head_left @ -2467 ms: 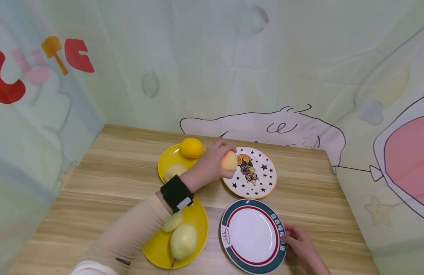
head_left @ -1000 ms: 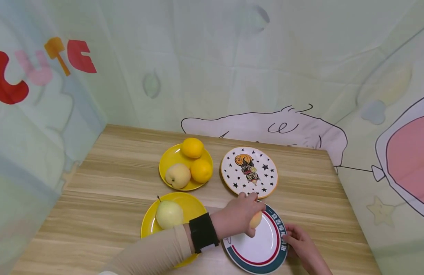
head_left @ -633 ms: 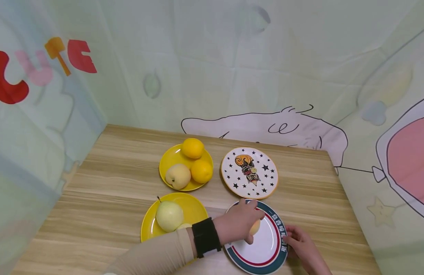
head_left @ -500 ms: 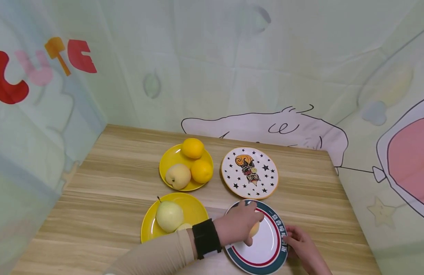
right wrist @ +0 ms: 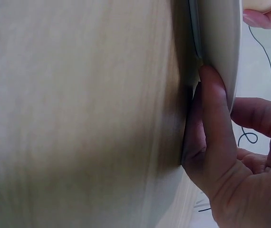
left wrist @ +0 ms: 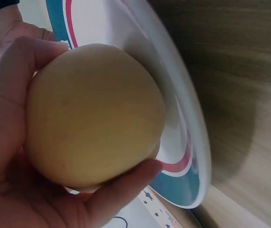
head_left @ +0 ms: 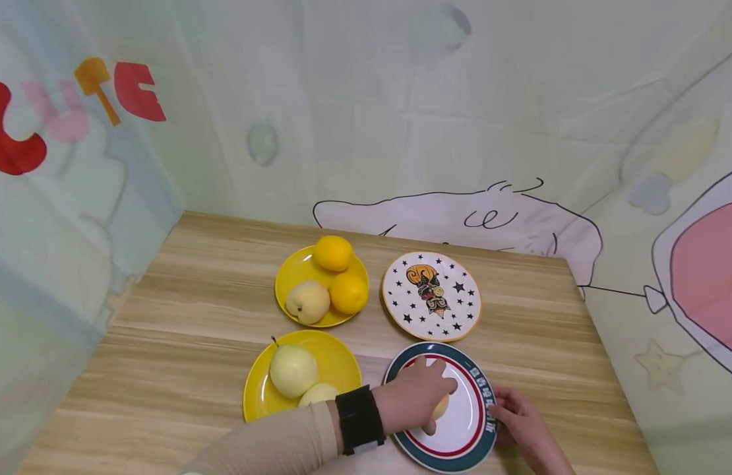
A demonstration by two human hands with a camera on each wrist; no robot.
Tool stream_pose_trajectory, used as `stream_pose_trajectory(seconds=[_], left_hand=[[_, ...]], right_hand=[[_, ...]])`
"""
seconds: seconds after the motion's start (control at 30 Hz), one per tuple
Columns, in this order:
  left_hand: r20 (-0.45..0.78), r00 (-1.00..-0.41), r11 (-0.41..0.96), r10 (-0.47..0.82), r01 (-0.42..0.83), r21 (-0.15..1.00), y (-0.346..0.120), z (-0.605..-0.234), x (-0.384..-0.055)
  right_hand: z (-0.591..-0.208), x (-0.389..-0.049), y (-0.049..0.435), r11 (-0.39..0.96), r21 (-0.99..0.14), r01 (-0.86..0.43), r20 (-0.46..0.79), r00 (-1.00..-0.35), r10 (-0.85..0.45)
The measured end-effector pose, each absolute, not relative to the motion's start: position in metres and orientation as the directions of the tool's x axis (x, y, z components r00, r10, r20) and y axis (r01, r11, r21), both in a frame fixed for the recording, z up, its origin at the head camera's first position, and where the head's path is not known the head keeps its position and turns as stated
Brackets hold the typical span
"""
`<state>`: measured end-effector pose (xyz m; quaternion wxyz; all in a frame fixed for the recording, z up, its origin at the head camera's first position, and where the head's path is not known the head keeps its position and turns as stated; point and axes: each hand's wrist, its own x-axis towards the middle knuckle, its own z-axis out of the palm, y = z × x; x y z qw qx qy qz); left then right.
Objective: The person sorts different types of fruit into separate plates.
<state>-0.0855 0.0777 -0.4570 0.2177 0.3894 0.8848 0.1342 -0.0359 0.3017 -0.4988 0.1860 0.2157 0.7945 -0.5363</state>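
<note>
Above the inner face of a white plate with a green and red rim point(head_left: 467, 432), my left hand point(head_left: 415, 397) holds a pale yellow peach point(head_left: 440, 407). Its thumb and fingers curve round the peach in the left wrist view; whether the fruit touches the plate I cannot tell. My right hand point(head_left: 525, 425) pinches the same plate's right edge. In the right wrist view the plate point(right wrist: 220, 42) has fingers point(right wrist: 215, 109) under its rim and the thumb on the other side.
A small yellow plate point(head_left: 295, 267) at the back bears two lemons point(head_left: 349, 293) and a peach point(head_left: 308, 302). Left of my forearm, a larger yellow plate point(head_left: 256, 389) carries pears point(head_left: 293, 371). A star-patterned plate point(head_left: 401, 297) stands behind the green-rimmed one, near the wall cloth point(head_left: 354, 119).
The peach has come in my left hand from beside the star-patterned plate, forward and right to the green-rimmed plate, then dropped slightly lower. My right hand has stayed at the rim.
</note>
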Motion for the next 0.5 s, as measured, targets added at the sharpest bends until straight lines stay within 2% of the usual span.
stream_pose_trajectory(seconds=[0.5], left_hand=[[-0.314, -0.615, 0.679, 0.723, 0.551, 0.485, 0.0715, -0.4604, -0.0857]], right_hand=[[-0.498, -0.0375, 0.3, 0.352, -0.762, 0.543, -0.525, -0.837, 0.155]])
